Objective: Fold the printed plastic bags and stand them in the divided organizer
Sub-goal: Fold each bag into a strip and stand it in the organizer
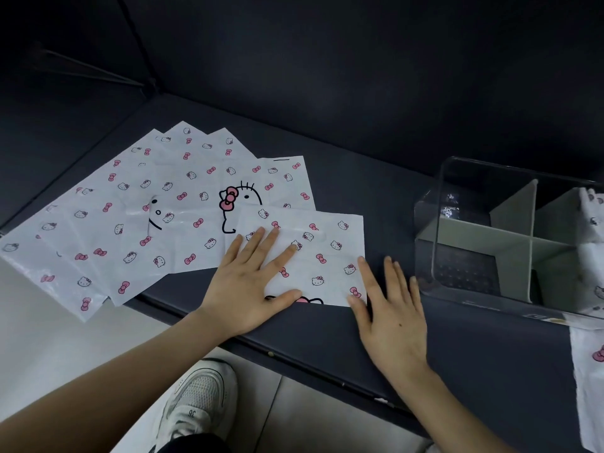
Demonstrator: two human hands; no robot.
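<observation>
Left hand (248,289) was recorded laid flat, palm down, fingers straight and spread, pressed on the left part of a folded bag (327,256). Right hand (389,308) was recorded likewise flat, fingers straight and slightly parted, set on the dark surface (474,371) at the bag's right edge, with thumb and forefinger touching that edge.

The folded bag, white with small cat faces and pink bows, was laid near the front edge of the surface, between the two hands. Beyond and to the left, several unfolded bags (130,207) of the same print were fanned out and overlapped, their near corners hung over the front edge.

To the right, well apart from the fan, a clear organizer (457,256) was stood on the surface, crossed by grey-green dividers (513,237). Printed plastic (591,217) was seen in its rightmost compartments, cut off by the frame. One more printed bag (588,371) was draped just in front of it. Below, a white shoe (199,397) was seen on pale floor.
</observation>
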